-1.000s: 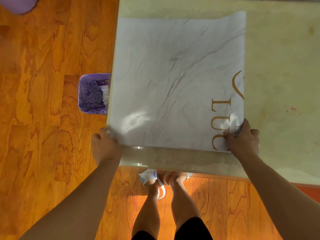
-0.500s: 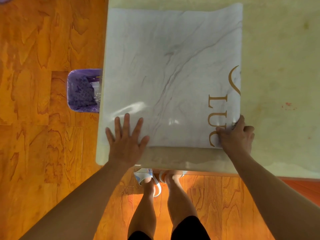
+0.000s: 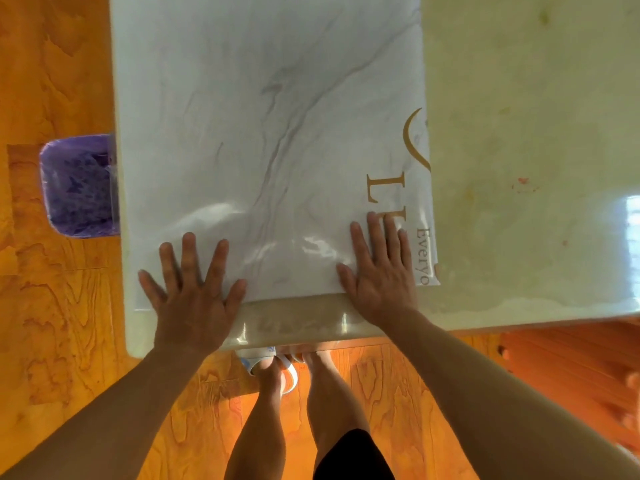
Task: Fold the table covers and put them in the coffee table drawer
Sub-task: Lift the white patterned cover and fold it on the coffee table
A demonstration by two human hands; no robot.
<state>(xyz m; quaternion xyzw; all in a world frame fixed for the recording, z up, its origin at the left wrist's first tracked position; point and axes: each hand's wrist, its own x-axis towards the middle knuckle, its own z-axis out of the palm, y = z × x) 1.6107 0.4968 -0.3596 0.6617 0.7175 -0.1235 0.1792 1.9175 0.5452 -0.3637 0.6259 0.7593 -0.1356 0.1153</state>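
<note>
The table cover [image 3: 270,143], a glossy white sheet with grey marble veining and gold lettering along its right edge, lies flat on the pale cream coffee table [image 3: 526,133], pinned at its near edge by both palms. The left hand [image 3: 192,292] is spread wide, fingers fanned and pressed flat on the cover's near left corner, its heel reaching back over the bare strip of table beyond the sheet's edge. The right hand [image 3: 379,275] is flat too, fingers straight and close together, resting on the near right part of the cover and half hiding the gold letters there. Neither hand pinches or grips anything; both simply press down.

From the hands the cover runs away toward the far edge of the table and out of view at the top. Its left side follows the table's left edge, and its right edge stops around the middle of the tabletop, leaving the right half bare and faintly stained. Beside the table's left edge, on the orange wooden floor [image 3: 62,341], stands a purple-lined bin [image 3: 78,185]. The person's bare legs and light slippers [image 3: 266,362] show below the near edge.
</note>
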